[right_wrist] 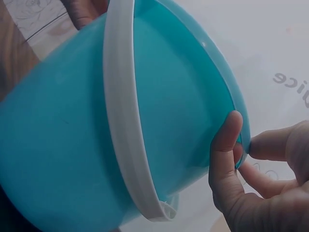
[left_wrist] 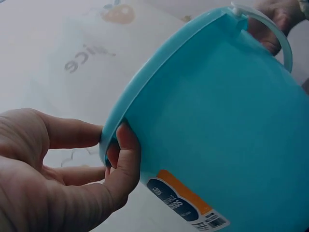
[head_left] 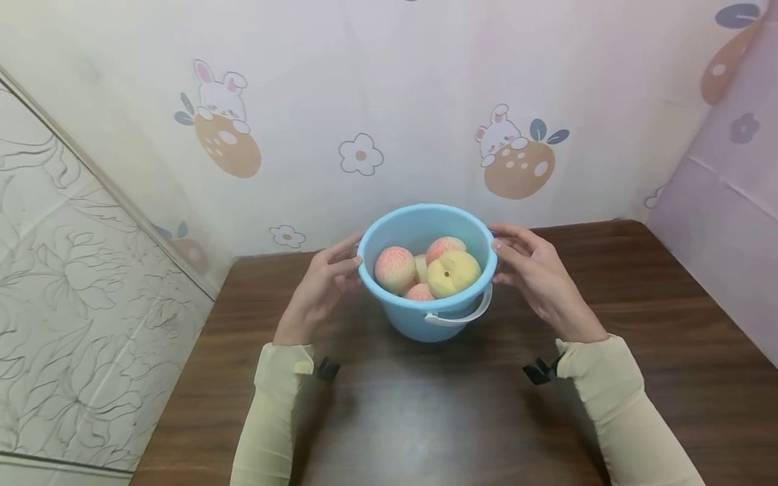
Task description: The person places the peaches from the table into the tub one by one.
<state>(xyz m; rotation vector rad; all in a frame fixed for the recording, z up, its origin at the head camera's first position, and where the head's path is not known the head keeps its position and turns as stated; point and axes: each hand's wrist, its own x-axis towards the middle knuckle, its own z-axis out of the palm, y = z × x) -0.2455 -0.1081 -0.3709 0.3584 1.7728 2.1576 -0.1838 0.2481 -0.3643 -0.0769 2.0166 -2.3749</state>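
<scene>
A light blue bucket with a white handle is at the back middle of the table, its mouth facing up. Inside it lie several peaches, pink and yellow; one yellow peach sits on top. My left hand grips the bucket's rim on the left side, thumb and fingers on either side of the lip in the left wrist view. On the opposite side my right hand pinches the rim likewise. The handle hangs down at the front. Whether the bucket's base touches the table cannot be told.
The dark brown wooden table runs up to a wall covering printed with rabbits and flowers, close behind the bucket. A white embossed panel stands along the left, and a lilac wall along the right.
</scene>
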